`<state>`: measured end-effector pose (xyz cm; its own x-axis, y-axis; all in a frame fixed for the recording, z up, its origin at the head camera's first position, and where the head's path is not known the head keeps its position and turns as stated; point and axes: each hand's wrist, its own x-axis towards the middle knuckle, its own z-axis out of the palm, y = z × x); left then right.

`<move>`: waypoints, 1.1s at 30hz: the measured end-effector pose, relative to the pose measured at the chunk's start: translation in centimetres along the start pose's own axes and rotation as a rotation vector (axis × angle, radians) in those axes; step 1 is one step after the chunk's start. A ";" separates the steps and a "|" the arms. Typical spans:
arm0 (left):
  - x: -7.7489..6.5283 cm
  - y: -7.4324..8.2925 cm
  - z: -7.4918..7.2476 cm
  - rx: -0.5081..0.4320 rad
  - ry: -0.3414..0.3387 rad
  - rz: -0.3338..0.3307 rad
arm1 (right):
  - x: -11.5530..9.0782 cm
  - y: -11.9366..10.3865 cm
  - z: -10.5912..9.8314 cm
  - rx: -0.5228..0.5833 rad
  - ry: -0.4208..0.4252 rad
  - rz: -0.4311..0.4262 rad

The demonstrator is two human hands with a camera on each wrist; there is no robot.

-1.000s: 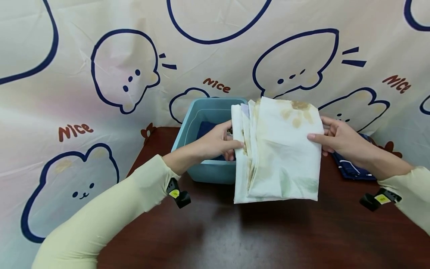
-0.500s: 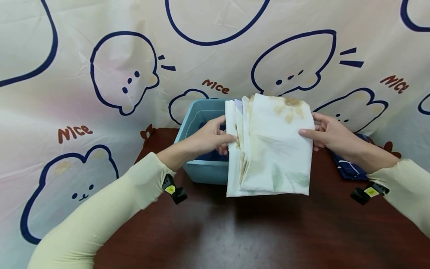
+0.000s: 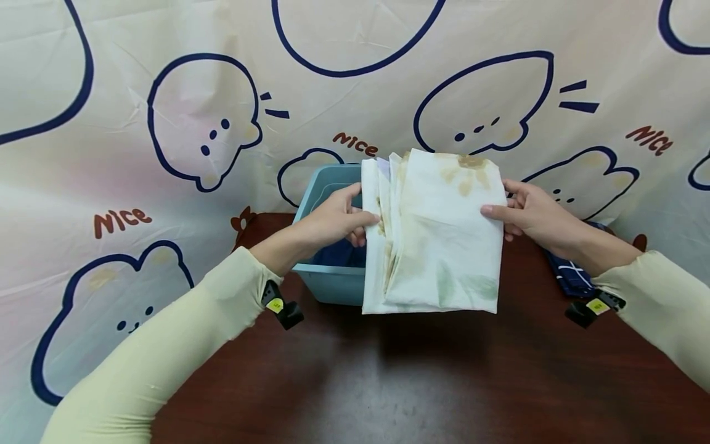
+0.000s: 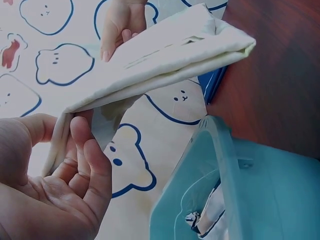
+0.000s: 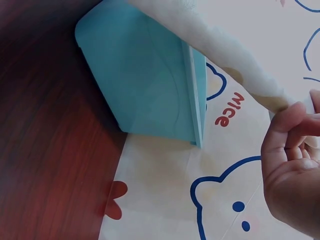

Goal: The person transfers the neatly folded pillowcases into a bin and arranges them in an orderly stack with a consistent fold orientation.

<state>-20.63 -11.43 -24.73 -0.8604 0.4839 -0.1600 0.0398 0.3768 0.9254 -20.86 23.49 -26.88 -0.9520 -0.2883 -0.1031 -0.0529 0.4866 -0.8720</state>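
Observation:
A folded white cloth (image 3: 444,240) with faded brown flowers and green leaves hangs upright above the table, held between both hands. At its left edge, the left hand (image 3: 333,219) pinches the layers between thumb and fingers. The right hand (image 3: 535,213) grips the opposite edge, thumb on the near face. Behind the cloth stands a light blue plastic bin (image 3: 335,285), partly covered from view. Dark blue fabric (image 3: 335,254) lies inside it. In the left wrist view, the cloth's folded layers (image 4: 160,75) show edge-on, above and beside the bin's rim (image 4: 225,160).
On the dark red-brown table (image 3: 355,388), a folded navy cloth with white lines (image 3: 571,274) lies at the right, partly behind the right forearm. A printed backdrop (image 3: 310,92) with cartoon outlines rises behind the table. Black cameras sit on both wrists.
Both hands have carried the folded cloth left and slightly upward in the head view, so it covers more of the bin. Their hold on it looks the same.

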 end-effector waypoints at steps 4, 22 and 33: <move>-0.1 0.1 -0.5 0.015 0.016 0.000 | 0.4 -0.4 0.2 0.016 -0.006 0.007; -0.2 0.3 -2.3 0.040 0.064 -0.015 | 2.1 -1.9 1.0 0.085 -0.042 -0.031; 0.1 -0.1 -3.3 0.049 0.096 -0.020 | 2.9 -2.2 1.5 0.101 -0.064 -0.038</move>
<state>-22.46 -14.05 -23.72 -0.9060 0.3985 -0.1427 0.0448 0.4255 0.9039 -23.02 20.38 -25.92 -0.9284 -0.3588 -0.0966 -0.0550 0.3899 -0.9192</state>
